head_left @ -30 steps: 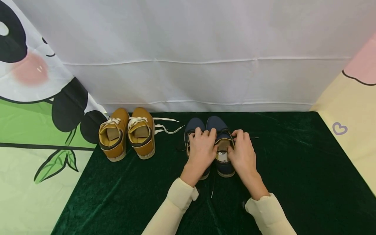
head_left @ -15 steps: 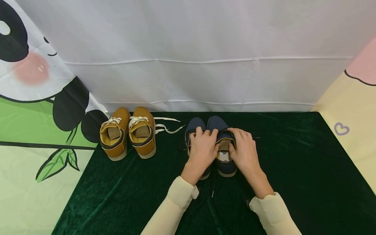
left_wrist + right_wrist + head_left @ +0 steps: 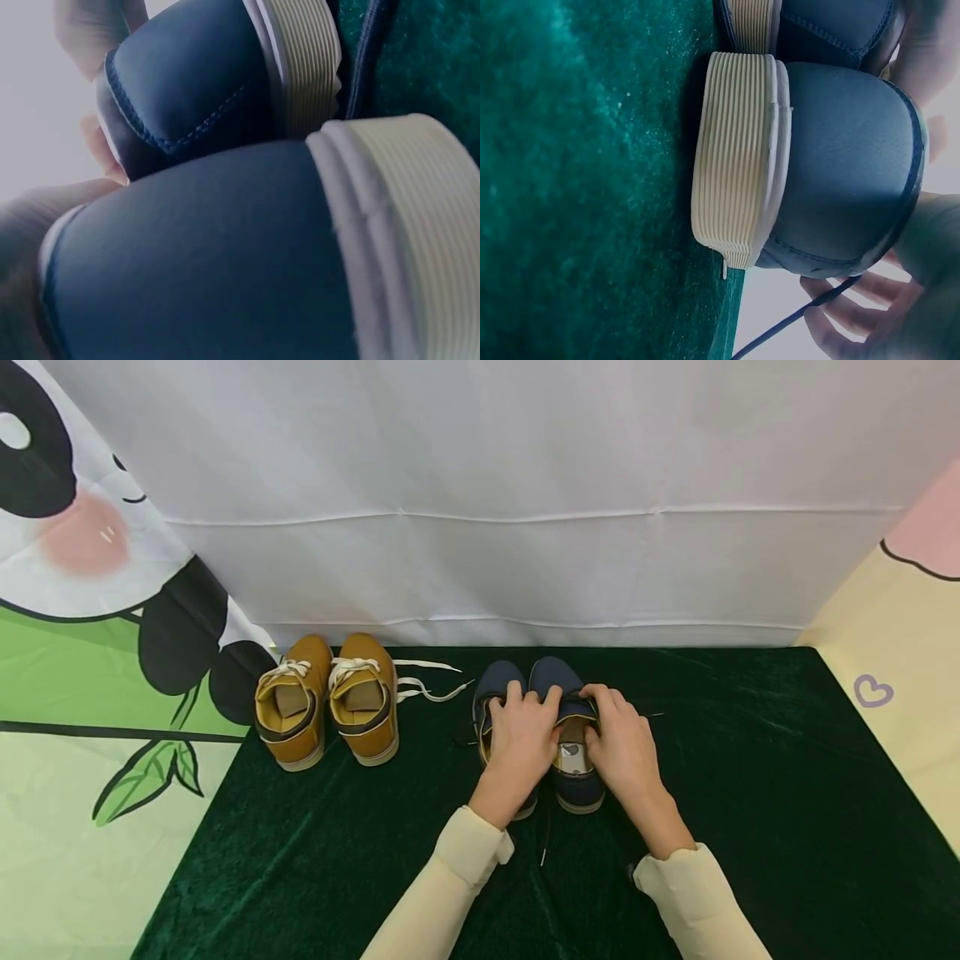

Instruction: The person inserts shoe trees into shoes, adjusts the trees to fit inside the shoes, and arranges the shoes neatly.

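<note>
Two navy shoes stand side by side, toes away, in the head view. My left hand [image 3: 522, 739] lies over the opening of the left navy shoe [image 3: 501, 675], hiding much of it. Its thumb and index finger grip the near collar edge of the right navy shoe [image 3: 555, 673]. At that shoe's other side my right hand [image 3: 624, 739] holds the collar, thumb at the inner rim and fingers by the lacing. Both wrist views show the navy heels [image 3: 202, 247] with cream ribbed soles [image 3: 735, 150]. A dark lace [image 3: 799, 313] passes by the right hand's fingers.
A pair of tan shoes [image 3: 364, 743] with white laces [image 3: 423, 689] stands at the left on the dark green cloth [image 3: 300, 877]. A white curtain [image 3: 480, 568] rises along the back. A dark lace end [image 3: 544, 847] lies behind the navy heels.
My right hand's fingers have moved inward and forward, from the shoe's outer side onto its lacing area. My left hand has shifted slightly right. The shoes stay in place.
</note>
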The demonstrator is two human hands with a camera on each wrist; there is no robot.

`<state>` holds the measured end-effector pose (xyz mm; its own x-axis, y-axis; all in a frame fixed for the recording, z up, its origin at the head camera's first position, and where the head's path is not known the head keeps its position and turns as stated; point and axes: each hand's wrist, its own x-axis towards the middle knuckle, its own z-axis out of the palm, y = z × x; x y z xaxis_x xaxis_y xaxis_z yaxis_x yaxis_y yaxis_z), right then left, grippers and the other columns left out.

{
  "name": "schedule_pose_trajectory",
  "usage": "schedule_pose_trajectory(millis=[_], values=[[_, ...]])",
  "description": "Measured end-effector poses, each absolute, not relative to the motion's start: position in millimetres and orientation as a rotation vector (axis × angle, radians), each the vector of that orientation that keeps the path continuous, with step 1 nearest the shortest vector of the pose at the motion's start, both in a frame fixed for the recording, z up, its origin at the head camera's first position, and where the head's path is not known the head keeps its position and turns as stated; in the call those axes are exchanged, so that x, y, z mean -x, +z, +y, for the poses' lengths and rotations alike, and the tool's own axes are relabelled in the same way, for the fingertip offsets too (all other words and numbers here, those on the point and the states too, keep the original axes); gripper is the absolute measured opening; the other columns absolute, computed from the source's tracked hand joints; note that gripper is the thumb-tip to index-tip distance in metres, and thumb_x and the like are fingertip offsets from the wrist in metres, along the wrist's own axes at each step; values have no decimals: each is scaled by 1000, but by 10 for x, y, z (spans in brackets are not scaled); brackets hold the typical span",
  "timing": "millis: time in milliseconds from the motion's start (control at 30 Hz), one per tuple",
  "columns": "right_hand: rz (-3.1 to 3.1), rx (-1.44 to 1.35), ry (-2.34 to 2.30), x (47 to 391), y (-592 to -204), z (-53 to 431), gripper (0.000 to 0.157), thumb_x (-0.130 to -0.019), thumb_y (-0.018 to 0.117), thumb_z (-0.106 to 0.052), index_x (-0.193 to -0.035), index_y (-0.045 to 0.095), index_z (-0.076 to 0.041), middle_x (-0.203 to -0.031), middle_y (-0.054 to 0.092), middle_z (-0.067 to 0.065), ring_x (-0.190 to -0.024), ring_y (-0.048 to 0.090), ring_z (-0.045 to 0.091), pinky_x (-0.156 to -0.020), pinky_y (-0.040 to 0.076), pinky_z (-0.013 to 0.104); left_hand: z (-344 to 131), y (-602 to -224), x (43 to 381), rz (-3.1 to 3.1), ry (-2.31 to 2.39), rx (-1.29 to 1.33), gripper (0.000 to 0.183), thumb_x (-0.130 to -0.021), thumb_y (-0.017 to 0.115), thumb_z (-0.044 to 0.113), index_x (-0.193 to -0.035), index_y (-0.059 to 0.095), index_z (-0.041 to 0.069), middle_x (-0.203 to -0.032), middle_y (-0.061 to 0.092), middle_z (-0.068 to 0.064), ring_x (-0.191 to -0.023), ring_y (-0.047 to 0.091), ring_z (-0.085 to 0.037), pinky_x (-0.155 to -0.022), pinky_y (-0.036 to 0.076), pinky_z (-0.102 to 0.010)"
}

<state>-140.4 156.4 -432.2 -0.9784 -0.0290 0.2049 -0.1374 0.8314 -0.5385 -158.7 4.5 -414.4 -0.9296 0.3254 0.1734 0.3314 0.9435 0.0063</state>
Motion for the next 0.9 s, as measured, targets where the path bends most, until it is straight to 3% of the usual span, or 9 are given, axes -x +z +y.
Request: schedule_pose_trajectory(millis=[300,633,900], values=[[-2834,-92,839,1437,-4334,1546,42,-94,67,2,-133,55,-9,-137,61,22,-113,63,43,-97,51,61,78,-4162,1588,-2914,-59,475,41,-95,76,37,-131,59,25,-106,79,-4,-103,57,-27,-87,55,-48],[-2873,-99,860,1412,-4345,1554,50,-98,65,-6,-145,53,-13,-145,57,21,-126,59,43,-101,52,61,100,-4122,1587,-2971,-25,486,43,-97,74,36,-135,57,25,-112,78,-5,-109,57,-28,-92,56,-50],[-2861,-91,837,1429,-4323,1548,44,-97,67,-6,-139,58,-10,-133,64,21,-113,65,40,-92,55,57,109,-4095,1587,-2973,-56,486,41,-97,74,33,-133,58,24,-110,78,-5,-105,57,-28,-88,56,-49]])
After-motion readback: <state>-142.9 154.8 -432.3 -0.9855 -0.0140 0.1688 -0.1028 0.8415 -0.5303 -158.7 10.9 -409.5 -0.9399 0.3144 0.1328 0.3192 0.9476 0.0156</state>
